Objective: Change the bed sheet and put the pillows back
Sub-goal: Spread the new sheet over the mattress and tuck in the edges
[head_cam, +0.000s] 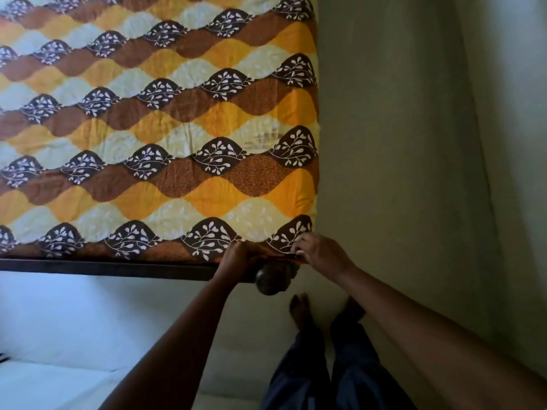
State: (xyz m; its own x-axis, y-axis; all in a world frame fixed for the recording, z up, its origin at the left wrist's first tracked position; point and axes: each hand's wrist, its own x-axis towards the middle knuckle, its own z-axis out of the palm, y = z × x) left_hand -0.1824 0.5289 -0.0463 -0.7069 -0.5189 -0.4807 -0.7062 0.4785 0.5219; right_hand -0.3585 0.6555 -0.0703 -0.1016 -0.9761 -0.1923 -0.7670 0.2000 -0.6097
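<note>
Working at the near right corner of the bed sheet [165, 122], spread flat over the mattress and stretching away and to the left from both hands. Pinching the corner fabric with the right hand [321, 253], thumb and fingertips closed on a fold just above the round bedpost knob [270, 281]. Gripping the hem a little further left with the left hand [236, 255], fingers curled down over the edge where it meets the dark bed rail [103, 267]; cannot see those fingertips. Hands near each other, knob between and just below them, wall [399, 143] close on the right. Looks like tucking this last near corner, with the right hand nearer the very corner and better placed to lead. Probably calls for a pull toward the body and downward, square to the edge lying along the rail, then a push under the mattress. No pillows in view.
</note>
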